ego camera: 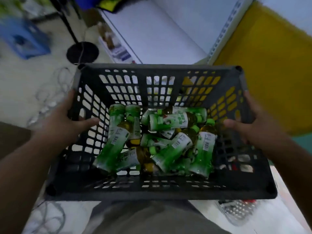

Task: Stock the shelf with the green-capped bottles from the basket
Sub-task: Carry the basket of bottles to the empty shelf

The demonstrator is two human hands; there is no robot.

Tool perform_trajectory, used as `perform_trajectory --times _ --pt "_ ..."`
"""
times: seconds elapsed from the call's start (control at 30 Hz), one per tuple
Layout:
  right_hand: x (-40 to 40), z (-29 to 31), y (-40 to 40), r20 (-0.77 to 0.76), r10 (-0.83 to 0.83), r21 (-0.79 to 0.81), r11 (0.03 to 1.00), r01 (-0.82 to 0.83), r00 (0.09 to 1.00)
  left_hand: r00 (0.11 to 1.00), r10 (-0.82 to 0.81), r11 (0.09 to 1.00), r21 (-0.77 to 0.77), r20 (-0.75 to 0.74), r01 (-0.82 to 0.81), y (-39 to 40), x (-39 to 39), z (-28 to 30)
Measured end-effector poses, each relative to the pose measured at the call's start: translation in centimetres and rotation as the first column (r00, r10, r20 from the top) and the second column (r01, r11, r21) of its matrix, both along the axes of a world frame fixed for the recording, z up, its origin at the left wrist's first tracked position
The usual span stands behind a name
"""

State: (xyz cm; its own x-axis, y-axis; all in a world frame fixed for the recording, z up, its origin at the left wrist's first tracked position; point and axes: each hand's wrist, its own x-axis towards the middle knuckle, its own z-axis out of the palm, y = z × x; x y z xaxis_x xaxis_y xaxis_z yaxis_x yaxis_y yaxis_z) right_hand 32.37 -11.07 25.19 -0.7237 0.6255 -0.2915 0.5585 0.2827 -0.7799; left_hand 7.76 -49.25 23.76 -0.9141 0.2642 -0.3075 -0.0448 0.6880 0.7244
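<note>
Green-capped bottles (157, 141), heaped every which way on the bottom of a dark slatted basket (160, 191), lying on their sides and crossing one another, green-and-white labels up, amber liquid showing near the necks. Seen from the head camera, looking steeply down (the only view given, and blurred). Left hand (67, 122) clamped over the basket's left rim, thumb hooked inside against the slatted wall, fingers wrapped down the outside. Right hand (244, 125) clamped the same way over the right rim, thumb inside, fingers outside and mostly hidden behind the wall. Basket carried level between the two forearms, close in front of the torso, near edge just above a grey-clad lap or waist. Beyond the far rim, a white shelf (160, 34) running away from the viewer, with a perforated upright (226, 29) along its right side and a yellow panel (263, 65) further right. To the left on the pale floor, a round black stand base (82, 52) with a pole rising from it, a blue crate (23, 38), and loops of grey cable (55, 88). Low right, a perforated metal object (239, 211), too smeared to identify.
</note>
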Motion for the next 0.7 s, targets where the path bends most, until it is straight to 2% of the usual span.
perform_trajectory --times 0.3,0.47,0.7 --pt "-17.8 1.1 -12.3 0.010 0.247 0.055 0.967 -0.247 0.969 0.962 0.275 0.960 -0.059 0.008 -0.274 -16.7 -5.9 3.9" --pt "-27.6 1.3 -15.5 0.025 0.338 0.023 0.941 -0.339 0.941 0.937 0.350 0.932 -0.104 0.001 -0.348 -21.2 -10.9 6.0" --pt "-43.9 1.9 -16.6 0.031 0.512 0.006 0.859 -0.513 0.858 0.855 0.518 0.849 -0.104 -0.029 -0.518 -23.9 -18.3 5.5"
